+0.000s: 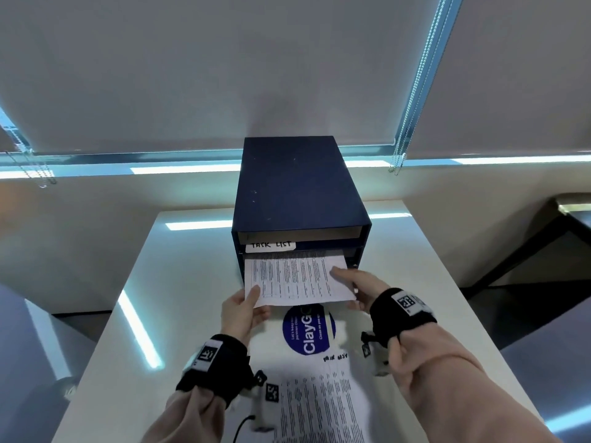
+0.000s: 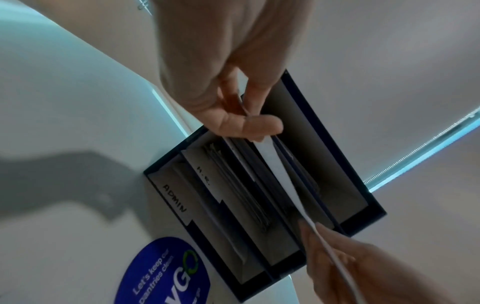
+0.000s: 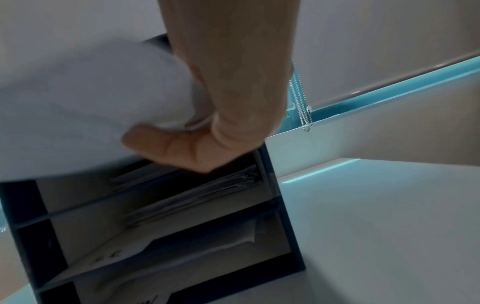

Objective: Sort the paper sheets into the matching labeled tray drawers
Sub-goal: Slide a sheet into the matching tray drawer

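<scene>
A dark blue tray drawer unit [image 1: 297, 187] stands on the white table [image 1: 179, 282]. It carries a white TASK LIST label [image 1: 270, 245]. Both hands hold one printed sheet [image 1: 297, 278] level, its far edge at the slot mouth just under that label. My left hand [image 1: 252, 298] pinches the near left corner, thumb on top. My right hand [image 1: 347, 286] pinches the right edge. In the left wrist view the sheet [image 2: 280, 174] shows edge-on in my left hand [image 2: 255, 115], with lower trays labelled ADMIN [image 2: 174, 198] and H.R. [image 2: 202, 174]. In the right wrist view my right hand [image 3: 161, 139] has its thumb under the sheet [image 3: 91, 102].
Another printed sheet [image 1: 319, 404] lies on the table near me, below a round blue ClayGo sticker [image 1: 308, 330]. Lower trays [image 3: 197, 191] hold papers. A black cable [image 1: 243, 426] lies at the front edge. Blind chains [image 1: 399, 155] hang behind. A dark table [image 1: 543, 238] stands at right.
</scene>
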